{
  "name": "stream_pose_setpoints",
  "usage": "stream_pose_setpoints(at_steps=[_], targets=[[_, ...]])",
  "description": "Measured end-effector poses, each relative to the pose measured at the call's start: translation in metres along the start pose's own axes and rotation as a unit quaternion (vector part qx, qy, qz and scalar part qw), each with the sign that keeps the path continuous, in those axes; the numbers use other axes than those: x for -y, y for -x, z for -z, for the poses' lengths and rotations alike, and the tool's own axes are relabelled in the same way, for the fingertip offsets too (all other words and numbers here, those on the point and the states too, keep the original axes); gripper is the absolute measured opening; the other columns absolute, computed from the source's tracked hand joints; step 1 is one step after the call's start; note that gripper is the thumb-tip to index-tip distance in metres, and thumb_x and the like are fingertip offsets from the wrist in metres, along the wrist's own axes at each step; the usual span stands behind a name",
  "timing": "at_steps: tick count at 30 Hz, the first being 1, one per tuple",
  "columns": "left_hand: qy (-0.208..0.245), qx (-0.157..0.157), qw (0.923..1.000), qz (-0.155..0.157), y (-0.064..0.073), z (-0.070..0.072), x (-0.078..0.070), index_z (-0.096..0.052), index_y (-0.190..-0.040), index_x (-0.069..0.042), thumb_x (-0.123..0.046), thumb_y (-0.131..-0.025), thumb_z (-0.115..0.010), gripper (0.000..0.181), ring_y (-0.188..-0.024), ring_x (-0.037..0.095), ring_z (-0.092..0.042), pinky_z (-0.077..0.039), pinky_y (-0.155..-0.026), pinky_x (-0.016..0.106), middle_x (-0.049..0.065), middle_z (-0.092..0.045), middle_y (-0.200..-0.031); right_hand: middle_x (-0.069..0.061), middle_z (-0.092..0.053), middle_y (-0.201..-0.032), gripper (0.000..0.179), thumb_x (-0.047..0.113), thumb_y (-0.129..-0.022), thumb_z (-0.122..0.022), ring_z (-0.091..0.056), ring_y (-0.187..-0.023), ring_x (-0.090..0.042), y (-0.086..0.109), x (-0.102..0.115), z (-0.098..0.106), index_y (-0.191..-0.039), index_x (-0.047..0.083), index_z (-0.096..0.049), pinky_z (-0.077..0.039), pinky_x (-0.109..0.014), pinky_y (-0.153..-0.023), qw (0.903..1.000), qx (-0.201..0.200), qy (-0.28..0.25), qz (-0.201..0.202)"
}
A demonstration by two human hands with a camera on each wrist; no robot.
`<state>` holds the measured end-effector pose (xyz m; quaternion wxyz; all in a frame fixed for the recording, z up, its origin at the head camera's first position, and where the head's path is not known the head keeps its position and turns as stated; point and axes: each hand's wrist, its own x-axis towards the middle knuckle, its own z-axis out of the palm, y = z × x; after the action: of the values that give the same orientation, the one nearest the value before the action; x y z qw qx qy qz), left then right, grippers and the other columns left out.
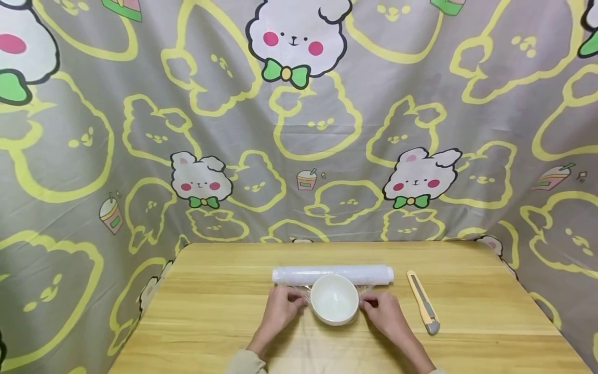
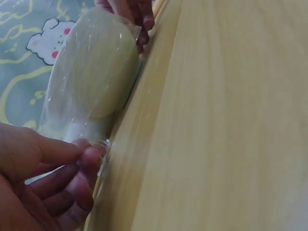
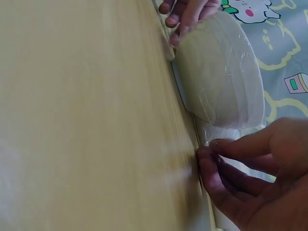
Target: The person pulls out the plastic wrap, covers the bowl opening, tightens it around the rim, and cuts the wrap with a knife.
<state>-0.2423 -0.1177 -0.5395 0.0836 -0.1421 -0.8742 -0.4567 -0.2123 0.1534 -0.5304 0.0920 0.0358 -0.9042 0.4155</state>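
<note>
A white bowl [image 1: 334, 300] stands upright on the wooden table. Clear plastic wrap [image 2: 98, 62] lies against the outside of the bowl, creased and shiny in both wrist views. On the bowl's left, my left hand [image 1: 282, 310] pinches an edge of the wrap between thumb and fingers. At the opposite side my right hand [image 1: 384, 313] pinches another edge of it, low by the tabletop. Just behind the bowl lies a roll of plastic wrap [image 1: 299, 274], partly hidden by the bowl.
To the right of my right hand lies a yellow utility knife [image 1: 422, 303] with a grey end. The wooden table [image 1: 210, 311] ends at a patterned grey curtain [image 1: 280, 208] at the back and sides.
</note>
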Motion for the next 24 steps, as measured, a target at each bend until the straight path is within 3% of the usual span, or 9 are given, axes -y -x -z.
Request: stream_pose_setpoints(at_steps=[3,5,9,11,13,15,17,20,24], targets=[[0.062,0.003,0.9977,0.029,0.0,-0.005,-0.002,-0.079,-0.078,-0.004,0.005,-0.082,-0.081,0.011,-0.05,0.017,-0.068,-0.056,-0.05,0.021,0.001,-0.073,-0.068,0.001,-0.077,-0.088,0.014,0.004,-0.089,-0.076,-0.07,-0.091,-0.018,0.001,0.001,0.0,-0.087,0.016,-0.081,-0.059,-0.042,-0.086,0.9997,0.005,-0.014,-0.017],[0.082,-0.002,0.9961,0.032,0.0,-0.008,-0.003,-0.079,-0.079,-0.003,0.008,-0.082,-0.078,0.012,-0.05,0.017,-0.068,-0.056,-0.048,0.021,0.002,-0.073,-0.067,0.001,-0.077,-0.089,0.012,0.004,-0.09,-0.075,-0.07,-0.093,-0.019,0.002,0.002,0.0,-0.088,0.015,-0.08,-0.057,-0.044,-0.089,0.9993,0.006,-0.024,-0.027],[0.084,-0.015,0.9961,0.023,0.003,-0.013,-0.004,-0.08,-0.087,-0.003,0.009,-0.083,-0.076,0.013,-0.059,0.012,-0.07,-0.058,-0.055,0.02,0.004,-0.075,-0.073,0.0,-0.076,-0.087,0.011,0.004,-0.09,-0.074,-0.069,-0.088,-0.014,0.002,0.001,-0.003,-0.089,0.013,-0.08,-0.057,-0.037,-0.088,0.9976,0.012,-0.052,-0.043],[0.077,-0.019,0.9967,0.015,0.004,-0.014,-0.004,-0.081,-0.091,-0.003,0.008,-0.084,-0.075,0.015,-0.066,0.009,-0.071,-0.059,-0.061,0.02,0.005,-0.076,-0.078,-0.003,-0.076,-0.088,0.009,0.002,-0.091,-0.072,-0.068,-0.084,-0.012,0.002,0.002,-0.004,-0.091,0.008,-0.079,-0.059,-0.032,-0.083,0.9933,0.022,-0.097,-0.058],[0.078,-0.016,0.9967,0.014,0.004,-0.014,-0.005,-0.081,-0.093,-0.003,0.006,-0.086,-0.074,0.014,-0.072,0.007,-0.071,-0.059,-0.067,0.02,0.005,-0.077,-0.083,-0.009,-0.076,-0.09,0.009,-0.001,-0.093,-0.068,-0.069,-0.082,-0.012,0.002,0.002,-0.005,-0.096,-0.001,-0.077,-0.061,-0.028,-0.078,0.9832,0.039,-0.161,-0.077],[0.088,-0.006,0.9958,0.025,0.005,-0.013,-0.005,-0.081,-0.094,-0.003,0.004,-0.089,-0.072,0.012,-0.075,0.007,-0.07,-0.057,-0.07,0.019,0.004,-0.077,-0.084,-0.015,-0.074,-0.094,0.015,-0.005,-0.095,-0.061,-0.069,-0.082,-0.014,0.003,0.003,-0.005,-0.102,-0.012,-0.072,-0.062,-0.027,-0.075,0.9642,0.062,-0.238,-0.098],[0.119,0.012,0.9919,0.041,0.007,-0.011,-0.006,-0.079,-0.098,0.001,0.003,-0.091,-0.07,0.012,-0.077,0.01,-0.07,-0.056,-0.071,0.019,0.007,-0.077,-0.086,-0.019,-0.073,-0.096,0.022,-0.004,-0.098,-0.053,-0.07,-0.083,-0.016,0.004,0.003,-0.004,-0.107,-0.02,-0.066,-0.063,-0.029,-0.076,0.9386,0.082,-0.311,-0.123],[0.178,0.049,0.9794,0.081,0.009,-0.008,-0.008,-0.074,-0.11,0.008,0.002,-0.095,-0.065,0.018,-0.087,0.016,-0.069,-0.055,-0.076,0.018,0.014,-0.076,-0.096,-0.015,-0.073,-0.095,0.029,0.0,-0.101,-0.043,-0.072,-0.084,-0.016,0.004,0.002,-0.002,-0.107,-0.018,-0.065,-0.063,-0.032,-0.08,0.892,0.107,-0.406,-0.168],[0.311,0.118,0.9327,0.14,0.01,-0.003,-0.012,-0.06,-0.128,0.017,-0.001,-0.1,-0.057,0.033,-0.097,0.016,-0.066,-0.056,-0.088,0.022,0.017,-0.072,-0.109,-0.014,-0.074,-0.099,0.028,0.006,-0.101,-0.039,-0.073,-0.088,-0.018,0.004,-0.005,0.004,-0.108,-0.006,-0.064,-0.062,-0.036,-0.086,0.8501,0.146,-0.469,-0.19]])
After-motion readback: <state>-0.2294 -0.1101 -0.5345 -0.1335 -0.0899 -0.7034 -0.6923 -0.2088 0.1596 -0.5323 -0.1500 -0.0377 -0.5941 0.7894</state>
